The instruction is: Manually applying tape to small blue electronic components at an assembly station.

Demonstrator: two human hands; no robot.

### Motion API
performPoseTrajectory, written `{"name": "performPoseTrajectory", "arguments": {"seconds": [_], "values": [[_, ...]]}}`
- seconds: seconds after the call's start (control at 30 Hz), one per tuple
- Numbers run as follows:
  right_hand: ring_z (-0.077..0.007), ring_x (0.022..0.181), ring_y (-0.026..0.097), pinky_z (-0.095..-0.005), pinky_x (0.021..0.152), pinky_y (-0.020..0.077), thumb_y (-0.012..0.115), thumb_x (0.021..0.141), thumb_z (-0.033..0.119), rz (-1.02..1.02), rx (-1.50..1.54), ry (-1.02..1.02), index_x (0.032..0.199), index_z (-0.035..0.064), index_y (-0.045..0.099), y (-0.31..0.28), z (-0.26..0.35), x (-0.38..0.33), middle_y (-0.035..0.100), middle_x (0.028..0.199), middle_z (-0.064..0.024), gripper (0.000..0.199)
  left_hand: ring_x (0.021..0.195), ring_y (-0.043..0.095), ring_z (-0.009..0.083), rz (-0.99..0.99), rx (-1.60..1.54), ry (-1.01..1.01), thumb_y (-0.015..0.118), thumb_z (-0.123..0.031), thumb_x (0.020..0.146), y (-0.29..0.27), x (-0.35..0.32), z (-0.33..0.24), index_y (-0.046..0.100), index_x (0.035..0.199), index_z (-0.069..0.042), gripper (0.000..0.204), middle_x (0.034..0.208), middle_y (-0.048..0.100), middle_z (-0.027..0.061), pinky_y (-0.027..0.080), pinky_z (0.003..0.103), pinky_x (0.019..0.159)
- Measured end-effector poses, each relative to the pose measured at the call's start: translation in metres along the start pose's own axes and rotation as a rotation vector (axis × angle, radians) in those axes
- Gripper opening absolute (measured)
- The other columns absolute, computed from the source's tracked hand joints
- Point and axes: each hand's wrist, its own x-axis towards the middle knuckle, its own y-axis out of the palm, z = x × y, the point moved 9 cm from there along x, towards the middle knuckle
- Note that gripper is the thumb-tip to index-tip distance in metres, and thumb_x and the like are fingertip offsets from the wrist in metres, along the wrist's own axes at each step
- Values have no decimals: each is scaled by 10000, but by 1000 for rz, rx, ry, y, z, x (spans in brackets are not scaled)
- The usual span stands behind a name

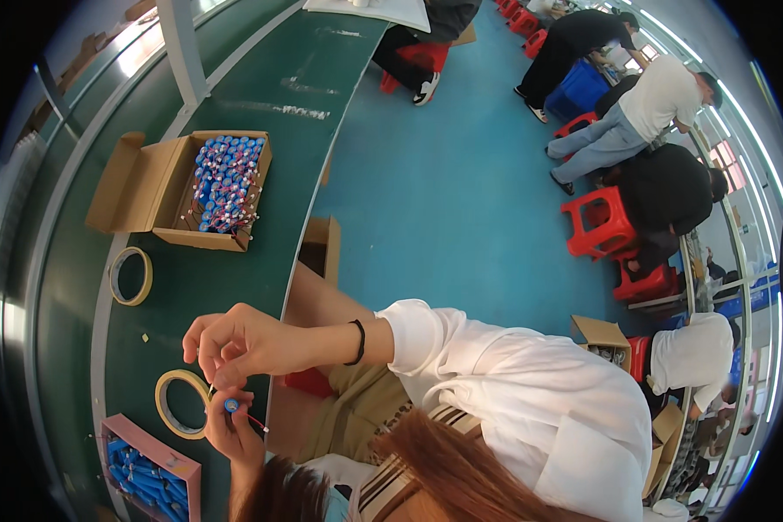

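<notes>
My left hand (239,442) holds a small blue cylindrical battery cell (231,405) upright between thumb and fingers. A thin red wire with a small white connector (266,429) hangs from it. Just above, my right hand (244,344), with a black band at the wrist, is closed in a pinch. A narrow yellowish strip of tape (210,390) shows at its fingertips, close to the cell. Behind my left fingers lies a roll of yellow tape (163,404) on the green bench (270,52), partly covered by the hand.
Farther up the bench are a second tape roll (114,277) and an open cardboard box (170,187) of wired blue cells. A pink box (148,444) of blue cells stands nearest. A tiny yellow piece (144,337) lies between. Red stools (598,222) and several people are across the aisle.
</notes>
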Motion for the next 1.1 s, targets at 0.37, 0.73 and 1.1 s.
{"name": "performPoseTrajectory", "arguments": {"seconds": [0.37,0.73,1.1], "values": [[-180,969,462,-301,847,366,644,674,143,21,-92,53,692,46,532,9,-5,6,495,1046,-129,149,785,587,274,-102,148,149,527,31,767,-15,3,-20,555,974,5,211,903,592,142,468,316,665],[-162,891,541,-299,828,425,561,740,12,61,113,309,733,-6,556,14,-33,1,539,1027,-127,21,747,585,289,-141,197,77,533,8,775,-16,4,-7,554,993,39,221,862,587,162,461,338,642],[-155,861,543,-251,688,442,608,700,25,71,200,333,664,-5,551,29,-31,-13,587,881,-144,73,626,489,116,-121,91,110,430,-119,882,-9,-10,0,498,1004,55,223,713,523,59,383,215,562]]}}
